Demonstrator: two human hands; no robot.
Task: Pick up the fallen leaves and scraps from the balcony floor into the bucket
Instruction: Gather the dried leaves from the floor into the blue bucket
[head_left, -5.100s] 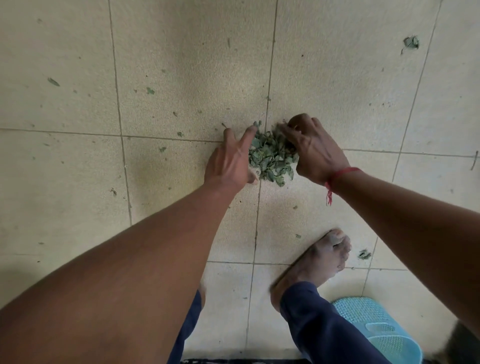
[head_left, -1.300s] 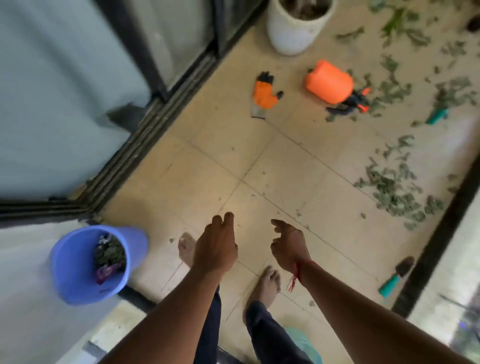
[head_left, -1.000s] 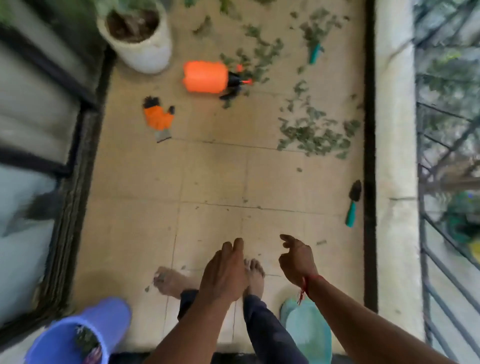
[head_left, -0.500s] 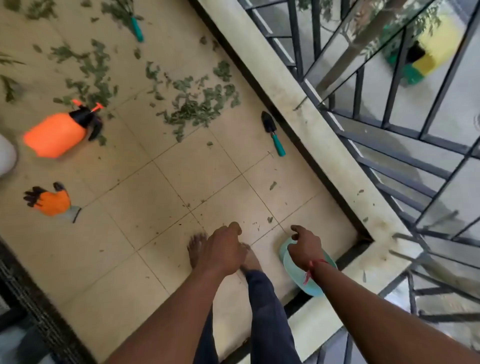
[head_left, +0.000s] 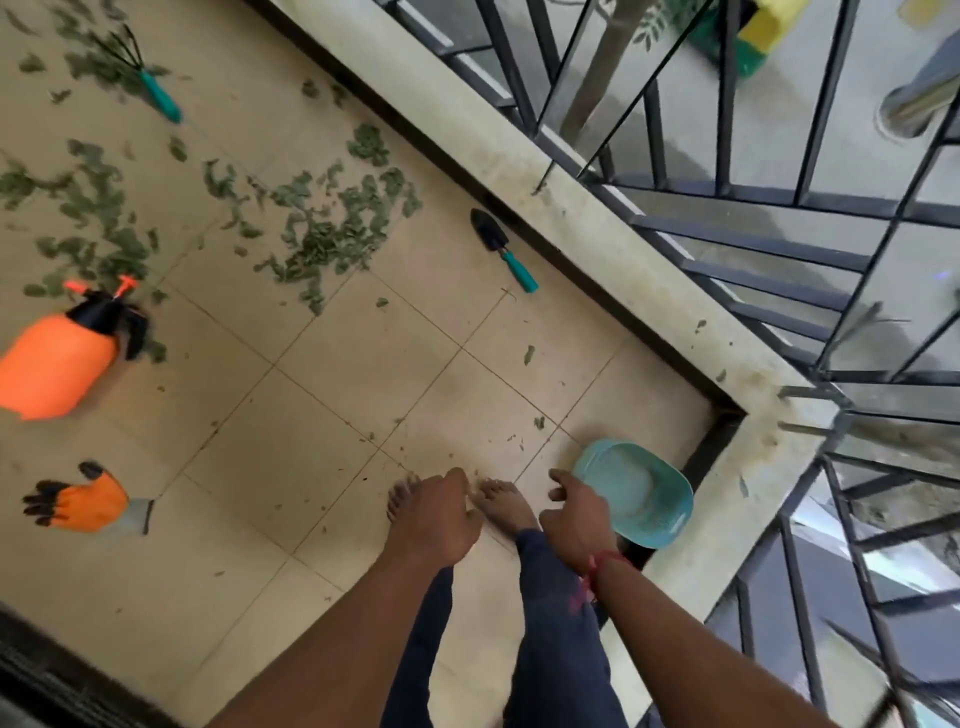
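Green fallen leaves (head_left: 332, 228) lie scattered over the beige tiled floor at the upper left, with a few small scraps (head_left: 529, 355) nearer my feet. My left hand (head_left: 434, 517) hangs above my feet with loosely curled fingers and holds nothing. My right hand (head_left: 574, 514) is beside it, fingers relaxed, empty, just left of a turquoise plastic basket (head_left: 641, 493) that lies in the balcony corner. The bucket is out of view.
An orange spray bottle (head_left: 54, 361) lies on its side at the left, an orange glove (head_left: 85, 501) below it. A trowel (head_left: 501, 249) lies by the parapet (head_left: 597, 228), a small rake (head_left: 150, 85) at top left. Black railing (head_left: 753, 218) bounds the right.
The view has swung right from the blue bucket and sliding door to the balcony corner. Both hands, which held a leaf pile earlier, are empty and low over my feet.
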